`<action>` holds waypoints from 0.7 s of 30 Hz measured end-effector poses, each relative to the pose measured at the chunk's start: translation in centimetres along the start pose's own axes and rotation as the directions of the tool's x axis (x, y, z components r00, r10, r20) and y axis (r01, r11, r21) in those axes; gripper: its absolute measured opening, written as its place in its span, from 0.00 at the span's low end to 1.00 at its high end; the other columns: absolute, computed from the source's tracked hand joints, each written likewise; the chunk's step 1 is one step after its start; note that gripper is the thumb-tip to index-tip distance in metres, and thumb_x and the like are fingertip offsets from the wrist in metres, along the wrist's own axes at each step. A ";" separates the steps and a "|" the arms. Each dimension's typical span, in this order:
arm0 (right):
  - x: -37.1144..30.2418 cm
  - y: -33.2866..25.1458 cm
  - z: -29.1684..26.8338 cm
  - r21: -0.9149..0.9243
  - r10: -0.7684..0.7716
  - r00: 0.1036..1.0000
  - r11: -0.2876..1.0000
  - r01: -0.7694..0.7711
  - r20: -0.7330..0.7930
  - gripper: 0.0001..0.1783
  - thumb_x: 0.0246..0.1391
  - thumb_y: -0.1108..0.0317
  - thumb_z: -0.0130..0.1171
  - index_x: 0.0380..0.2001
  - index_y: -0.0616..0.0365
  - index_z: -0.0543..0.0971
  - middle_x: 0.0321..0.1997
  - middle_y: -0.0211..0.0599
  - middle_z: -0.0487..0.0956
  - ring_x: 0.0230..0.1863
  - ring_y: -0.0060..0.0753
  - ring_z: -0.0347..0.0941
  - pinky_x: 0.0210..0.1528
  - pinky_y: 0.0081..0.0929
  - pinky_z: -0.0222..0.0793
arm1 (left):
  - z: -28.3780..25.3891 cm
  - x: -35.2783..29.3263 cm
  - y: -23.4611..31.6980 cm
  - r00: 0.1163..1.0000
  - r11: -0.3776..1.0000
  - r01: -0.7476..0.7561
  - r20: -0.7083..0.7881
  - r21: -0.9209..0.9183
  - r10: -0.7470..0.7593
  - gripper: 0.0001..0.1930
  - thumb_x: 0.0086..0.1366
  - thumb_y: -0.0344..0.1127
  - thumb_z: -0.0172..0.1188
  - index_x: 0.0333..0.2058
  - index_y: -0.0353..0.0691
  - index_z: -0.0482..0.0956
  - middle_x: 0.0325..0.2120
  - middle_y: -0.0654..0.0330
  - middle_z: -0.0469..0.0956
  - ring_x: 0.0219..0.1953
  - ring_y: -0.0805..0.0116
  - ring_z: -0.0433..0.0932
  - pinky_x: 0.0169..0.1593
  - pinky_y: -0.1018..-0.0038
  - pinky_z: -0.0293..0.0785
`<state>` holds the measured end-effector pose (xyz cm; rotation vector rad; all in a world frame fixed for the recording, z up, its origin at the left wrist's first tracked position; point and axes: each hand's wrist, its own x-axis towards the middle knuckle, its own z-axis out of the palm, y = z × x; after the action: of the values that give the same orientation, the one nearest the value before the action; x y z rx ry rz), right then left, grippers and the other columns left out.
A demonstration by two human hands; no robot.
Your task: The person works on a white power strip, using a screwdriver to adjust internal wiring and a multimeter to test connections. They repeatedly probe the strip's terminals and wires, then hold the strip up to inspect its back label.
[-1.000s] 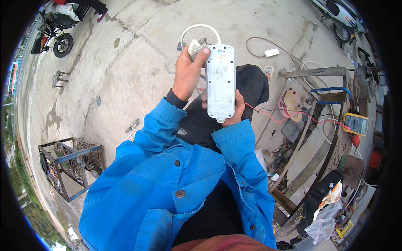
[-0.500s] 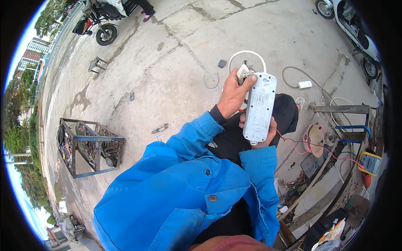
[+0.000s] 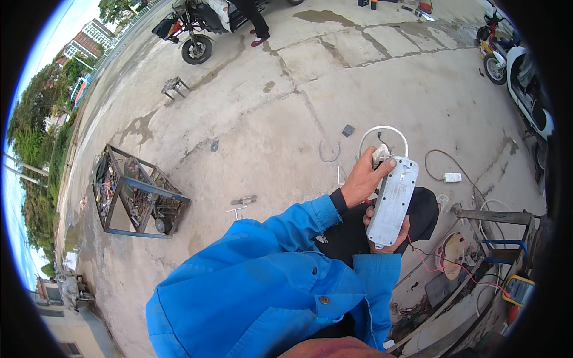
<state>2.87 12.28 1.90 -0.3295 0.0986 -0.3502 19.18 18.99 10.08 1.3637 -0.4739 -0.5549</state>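
Observation:
My left hand (image 3: 362, 181) is closed around a white plug (image 3: 380, 156), its thumb resting at the top end of a light grey power strip (image 3: 392, 200). A white cord (image 3: 385, 127) loops from the plug to the strip. The strip is held with its screwed back facing up, above my dark trouser leg. From below, my right hand (image 3: 401, 238) grips the strip's lower part, and most of its fingers are hidden. A small red tip, perhaps a test probe, (image 3: 367, 201) shows beside the strip. Red and black leads run from near my right hand to a yellow-edged multimeter (image 3: 520, 290).
At left stands a metal frame bin (image 3: 149, 190) full of scrap. A small stool (image 3: 175, 88) and motorbike (image 3: 197, 49) are farther off, beside a person's legs. Scooters (image 3: 520, 83) stand at right. A white block on a cable (image 3: 452, 177) and a metal-framed bench (image 3: 492, 216) lie nearer.
The view has turned, so the hands and strip sit lower and farther right in the picture. Both hands keep the same hold on the plug and power strip.

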 end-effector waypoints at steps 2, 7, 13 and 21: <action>0.0 0.0 0.1 0.009 -0.009 1.000 1.000 0.009 -0.013 0.51 0.68 0.29 0.53 0.78 0.61 0.68 0.64 0.52 0.79 0.47 0.52 0.79 0.41 0.44 0.80 | -0.2 -0.1 0.1 1.000 0.999 0.008 -0.013 0.040 -0.007 0.28 0.79 0.57 0.66 0.56 0.33 0.76 0.43 0.57 0.82 0.47 0.70 0.79 0.51 0.69 0.80; 0.0 0.0 0.0 -0.010 0.004 1.000 1.000 -0.004 -0.015 0.51 0.68 0.29 0.52 0.77 0.61 0.68 0.61 0.53 0.80 0.47 0.51 0.79 0.41 0.43 0.80 | -0.4 -0.1 0.0 1.000 0.997 0.011 -0.019 0.081 -0.009 0.27 0.79 0.56 0.66 0.54 0.34 0.77 0.42 0.57 0.81 0.46 0.71 0.79 0.50 0.69 0.79; 0.0 0.1 0.2 -0.015 0.004 1.000 1.000 -0.004 -0.024 0.52 0.67 0.28 0.53 0.76 0.62 0.69 0.58 0.54 0.81 0.47 0.51 0.79 0.40 0.43 0.80 | -0.5 -0.1 -0.3 1.000 0.997 0.008 -0.018 0.075 -0.007 0.27 0.80 0.56 0.65 0.54 0.34 0.77 0.42 0.57 0.81 0.45 0.71 0.79 0.49 0.69 0.79; 0.0 0.0 0.1 -0.025 0.001 1.000 1.000 -0.002 -0.031 0.53 0.67 0.27 0.53 0.76 0.63 0.69 0.57 0.54 0.81 0.46 0.51 0.80 0.40 0.43 0.80 | -0.6 0.1 -0.6 1.000 0.998 -0.002 -0.013 0.060 0.003 0.27 0.80 0.56 0.65 0.55 0.34 0.77 0.42 0.57 0.81 0.45 0.70 0.79 0.49 0.69 0.79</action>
<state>2.91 12.34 1.95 -0.3492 0.1335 -0.3527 19.52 19.32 9.43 1.4225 -0.4848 -0.5327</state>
